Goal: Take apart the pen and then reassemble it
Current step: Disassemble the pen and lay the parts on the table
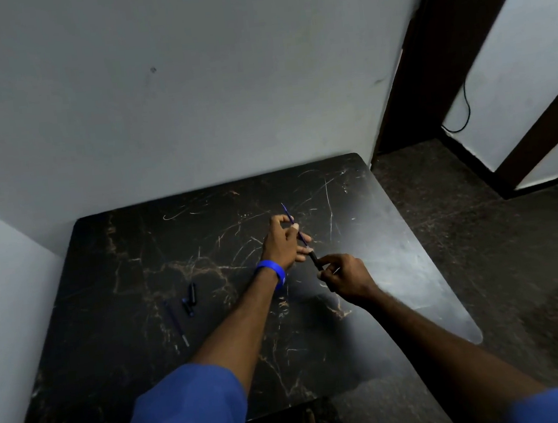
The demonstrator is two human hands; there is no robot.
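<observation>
Thin blue refill (293,225) pinched by left hand (282,242), black pen barrel (315,259) gripped by right hand (345,278) over far-right table (121,262), barrel mostly hidden, dim loose pen parts (189,300) left, no writing legible.

Black brown-veined table (131,261), blue wristband (271,269)

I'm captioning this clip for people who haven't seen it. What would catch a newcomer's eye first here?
First, the two hands meeting above the middle of the dark marbled table: the left hand, with a blue wristband, pinches a thin blue refill, while the right hand grips the black pen barrel at its lower end. Next, the loose pen parts lying on the table to the left.
</observation>
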